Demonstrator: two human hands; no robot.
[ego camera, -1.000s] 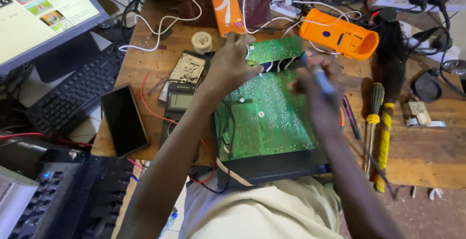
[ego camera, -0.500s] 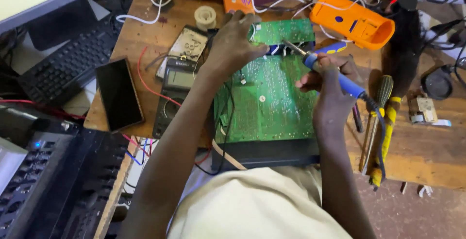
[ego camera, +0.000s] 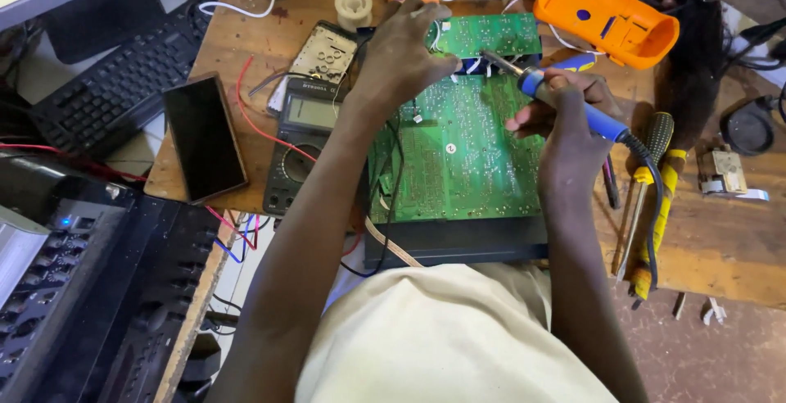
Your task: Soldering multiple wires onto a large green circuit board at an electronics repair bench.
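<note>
A large green circuit board (ego camera: 463, 153) lies on a black case on the wooden bench, with a smaller green board (ego camera: 491, 34) just behind it. My left hand (ego camera: 401, 55) rests at the seam between the two boards, fingers curled on the wires there. My right hand (ego camera: 565, 116) grips a blue-handled soldering iron (ego camera: 565, 101); its metal tip points left toward the gap between the boards, close to my left fingertips.
A grey multimeter (ego camera: 301, 141) and a dark phone (ego camera: 205, 137) lie left of the board. An orange tool body (ego camera: 610, 18) sits behind. Yellow-handled screwdrivers (ego camera: 651, 198) lie to the right. A keyboard (ego camera: 115, 75) and black equipment (ego camera: 90, 288) fill the left side.
My right hand has turned the soldering iron so its tip points at the seam between the boards. The view has shifted down and closer. My left hand stays at the boards' joint.
</note>
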